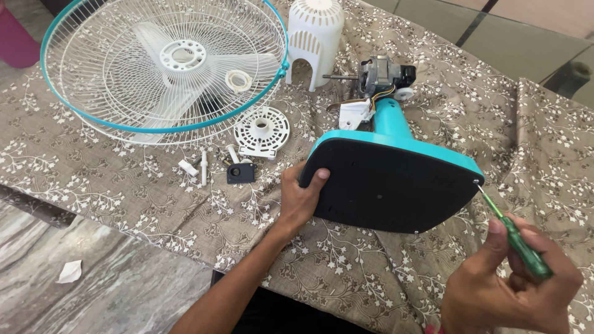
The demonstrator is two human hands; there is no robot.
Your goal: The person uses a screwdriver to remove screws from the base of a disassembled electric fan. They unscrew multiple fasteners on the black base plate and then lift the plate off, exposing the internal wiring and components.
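Screwdriver at a screw on an upturned fan base, centre of the table.

Left hand (299,199) grips the base (387,185) at its 9 o'clock edge. Right hand (516,286) is closed around the screwdriver (515,236), tip on the 3 o'clock screw (476,182); turning seems to need a steady base.

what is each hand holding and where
The left hand grips the fan base at its left edge, thumb on the black underside. The right hand holds a green screwdriver by its handle.
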